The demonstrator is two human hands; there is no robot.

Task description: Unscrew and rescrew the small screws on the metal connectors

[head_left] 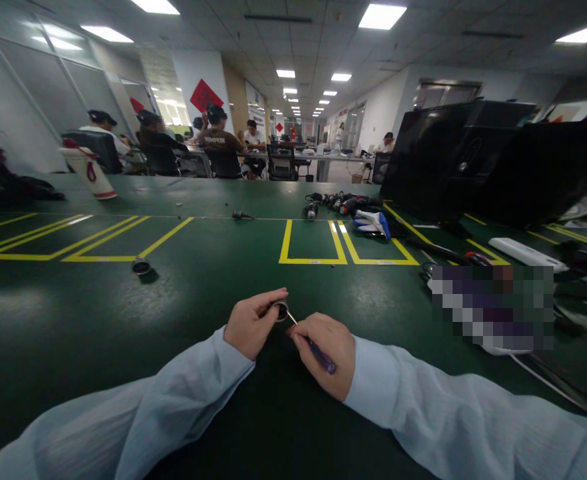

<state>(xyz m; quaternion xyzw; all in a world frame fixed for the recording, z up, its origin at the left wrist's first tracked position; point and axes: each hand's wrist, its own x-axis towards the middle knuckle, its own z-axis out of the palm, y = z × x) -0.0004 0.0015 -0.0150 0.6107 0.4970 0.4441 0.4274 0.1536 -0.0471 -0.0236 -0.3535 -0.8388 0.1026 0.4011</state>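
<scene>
Between thumb and fingers, my left hand (pixel 253 325) holds a small dark ring-shaped part (pixel 282 309) with a metallic rim, tipped toward my right side. My right hand (pixel 327 347) is closed around a screwdriver (pixel 323 357) with a purple handle. Its thin metal shaft reaches up and left to the ring's opening; whether the tip touches the inside is too small to tell. A similar round dark part with a shiny rim (pixel 142 267) rests on the green table (pixel 193 293), ahead and left of my hands.
Yellow tape (pixel 313 262) marks boxes on the table. A small dark tool piece (pixel 242 215), cabled tools (pixel 343 201) and a blue-white glove (pixel 372 224) lie farther back. Black monitors (pixel 433 160) and a power strip (pixel 527 254) stand right; a white cup (pixel 90 172) left. People sit beyond.
</scene>
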